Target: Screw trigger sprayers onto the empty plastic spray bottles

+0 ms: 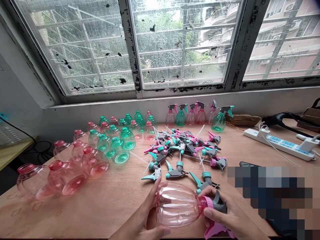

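My left hand [143,216] wraps around the body of a pink clear plastic bottle [177,205], held on its side low over the wooden table [120,196]. At the bottle's neck, my right hand [225,215] grips a grey spray head [216,201] with a pink collar and pink trigger. A heap of loose spray heads [183,150], grey with teal or pink parts, lies just beyond my hands.
Several empty pink bottles [65,173] and green bottles [117,140] stand at the left. Finished spray bottles [197,115] line the wall under the window. A white power strip [280,143] with a plug lies at the right, beside a black object [282,118].
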`<state>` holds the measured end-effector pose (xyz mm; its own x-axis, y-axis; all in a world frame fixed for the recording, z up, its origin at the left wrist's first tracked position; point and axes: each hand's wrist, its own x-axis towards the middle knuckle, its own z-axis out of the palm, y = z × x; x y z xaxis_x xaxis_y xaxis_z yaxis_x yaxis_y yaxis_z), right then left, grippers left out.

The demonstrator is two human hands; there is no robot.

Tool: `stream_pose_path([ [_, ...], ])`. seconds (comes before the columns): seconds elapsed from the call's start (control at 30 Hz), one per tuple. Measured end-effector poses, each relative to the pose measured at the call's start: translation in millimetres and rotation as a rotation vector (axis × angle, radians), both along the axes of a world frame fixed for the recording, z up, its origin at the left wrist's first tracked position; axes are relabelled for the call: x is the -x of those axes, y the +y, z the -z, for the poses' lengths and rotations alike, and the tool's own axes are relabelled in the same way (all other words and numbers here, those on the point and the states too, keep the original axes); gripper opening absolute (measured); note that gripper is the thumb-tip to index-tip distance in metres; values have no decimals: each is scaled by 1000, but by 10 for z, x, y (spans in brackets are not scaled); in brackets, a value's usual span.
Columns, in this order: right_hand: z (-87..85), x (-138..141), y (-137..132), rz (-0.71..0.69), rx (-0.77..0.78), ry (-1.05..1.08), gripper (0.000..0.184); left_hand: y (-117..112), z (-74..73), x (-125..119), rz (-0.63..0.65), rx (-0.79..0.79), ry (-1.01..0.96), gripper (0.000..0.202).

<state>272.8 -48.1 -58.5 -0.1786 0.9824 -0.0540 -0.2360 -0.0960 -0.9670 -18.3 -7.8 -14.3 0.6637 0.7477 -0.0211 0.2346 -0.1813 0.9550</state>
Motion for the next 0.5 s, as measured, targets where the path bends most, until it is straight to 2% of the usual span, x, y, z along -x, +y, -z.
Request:
stream_pose_path([
  [0.1, -14, 2, -7, 2, 8, 3, 40, 1, -19, -13, 6, -4, -4, 102],
  [0.23, -12, 0, -5, -5, -5, -7, 38, 2, -13, -15, 0, 62, -25, 115],
  [0.5, 3, -5, 5, 11, -25, -23, 38, 5, 83, 30, -9, 89, -29, 103],
])
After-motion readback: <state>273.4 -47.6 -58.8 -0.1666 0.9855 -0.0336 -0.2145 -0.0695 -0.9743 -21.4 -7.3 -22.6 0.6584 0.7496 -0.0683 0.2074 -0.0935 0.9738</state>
